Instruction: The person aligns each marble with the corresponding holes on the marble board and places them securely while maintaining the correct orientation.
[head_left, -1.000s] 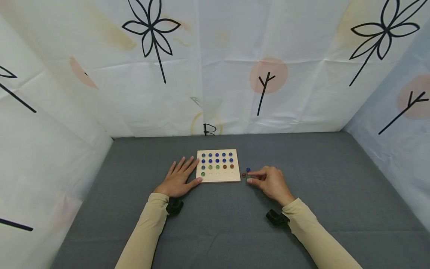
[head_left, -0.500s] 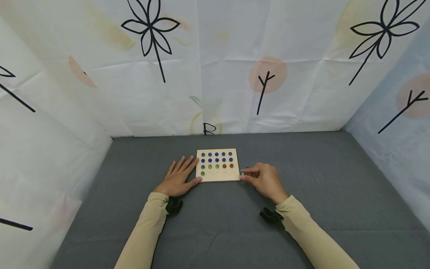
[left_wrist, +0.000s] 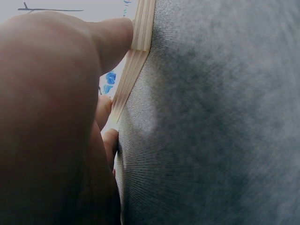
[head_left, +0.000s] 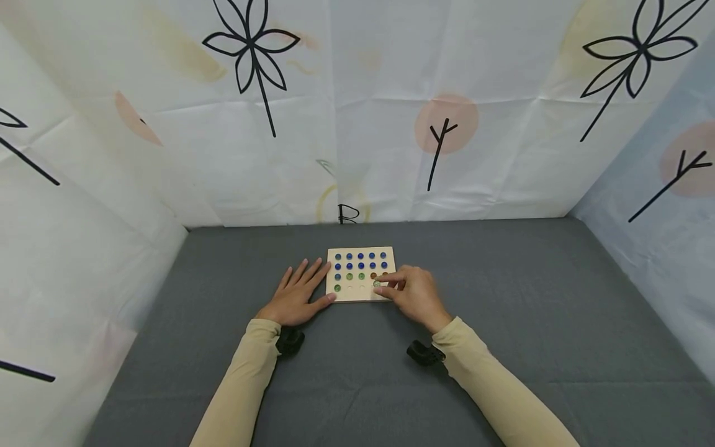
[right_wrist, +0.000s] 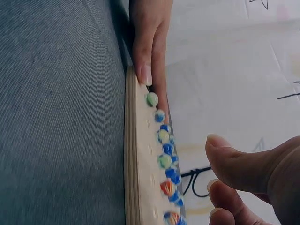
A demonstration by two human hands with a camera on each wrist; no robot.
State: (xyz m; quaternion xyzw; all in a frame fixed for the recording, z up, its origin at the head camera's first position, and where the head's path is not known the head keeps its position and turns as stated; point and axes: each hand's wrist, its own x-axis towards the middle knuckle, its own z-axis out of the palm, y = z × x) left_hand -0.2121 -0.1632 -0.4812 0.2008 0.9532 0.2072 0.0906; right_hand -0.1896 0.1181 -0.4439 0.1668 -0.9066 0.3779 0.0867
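Observation:
A pale wooden board (head_left: 357,295) with rows of hollows lies on the grey cloth. Blue marbles (head_left: 360,256) fill its two far rows; blue, green and reddish ones share the third. At the near left corner sits a green marble (head_left: 337,288), also seen in the right wrist view. My left hand (head_left: 296,302) rests flat with fingers spread, its fingertips and thumb touching the board's left edge. Above the near right part of the board, my right hand (head_left: 414,295) pinches another green marble (head_left: 377,284) between thumb and fingers. That marble cannot be made out in the right wrist view.
Grey cloth (head_left: 357,385) covers the table around the board. Behind it and at both sides hang white cloth walls (head_left: 380,161) printed with flowers and trees. A black wrist camera (head_left: 426,352) is on the right forearm, another (head_left: 290,341) on the left.
My right hand has moved left from the loose marbles beside the board to over its near row, carrying a green marble. The left hand has stayed in place. The loose marbles are now hidden.

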